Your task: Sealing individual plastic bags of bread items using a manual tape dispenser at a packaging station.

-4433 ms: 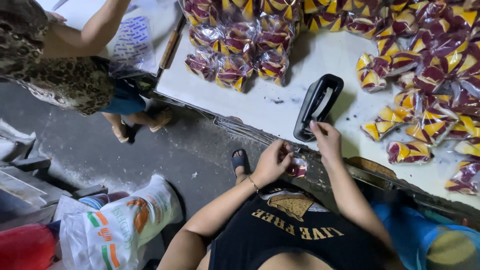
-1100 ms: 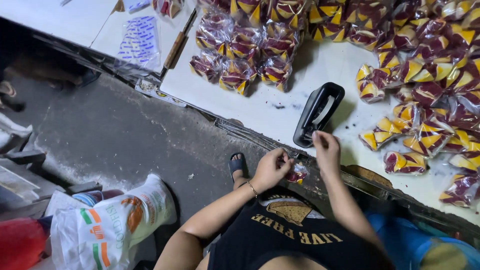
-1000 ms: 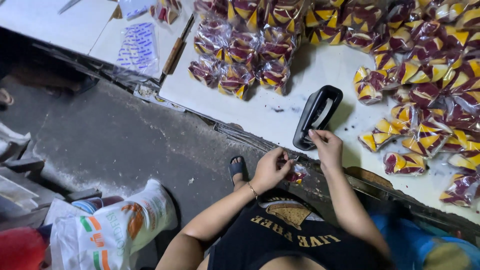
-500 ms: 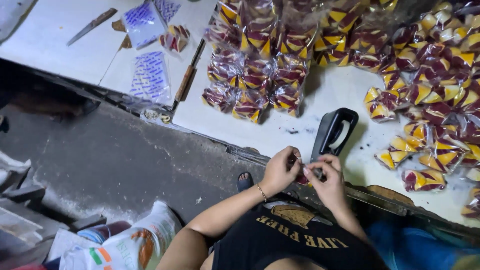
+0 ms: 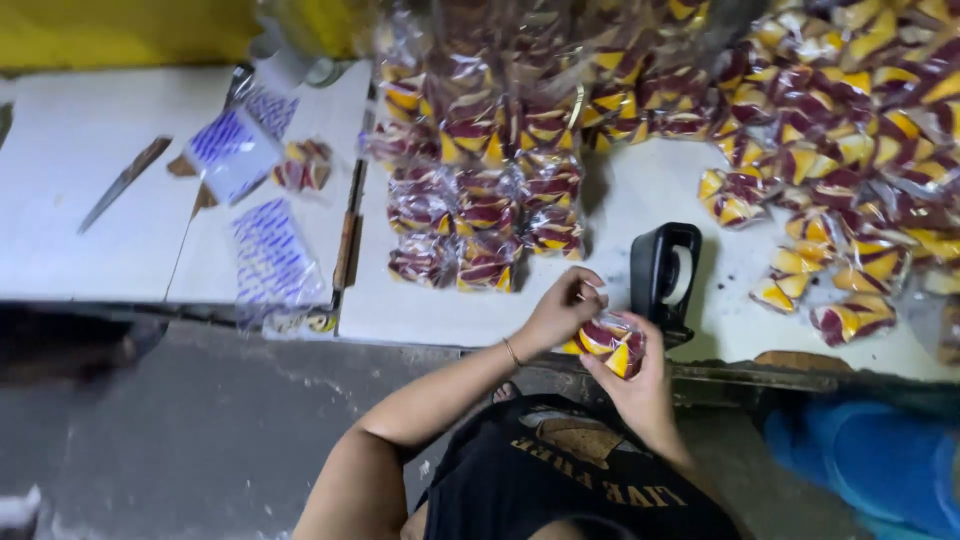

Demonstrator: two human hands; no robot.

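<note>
Since the earlier view, both hands have risen from below the table edge to its front lip, and the outlook has swung left, bringing the knife and printed sheets into frame.

Small clear packet [image 5: 608, 342] of maroon-and-yellow wedges sits at the table's front edge, just at 7 o'clock of the black tape dispenser [image 5: 664, 275]. Right hand [image 5: 632, 385] cups it from beneath, fingers closed around its body. Left hand [image 5: 562, 312] pinches the packet's gathered top, fingers clenched on the film.

Judgement: the neck should be kept twisted tight and held steady close to the dispenser, so the closure sits square and the wedges are not crushed.

At 11 o'clock of the hands stand rows of finished packets [image 5: 470, 215]; at 2 o'clock lies a loose heap of wedges [image 5: 850, 130]. Far at 10 o'clock rest the printed sheets [image 5: 265, 255] and the knife [image 5: 125, 182] on the white table [image 5: 90, 150].
</note>
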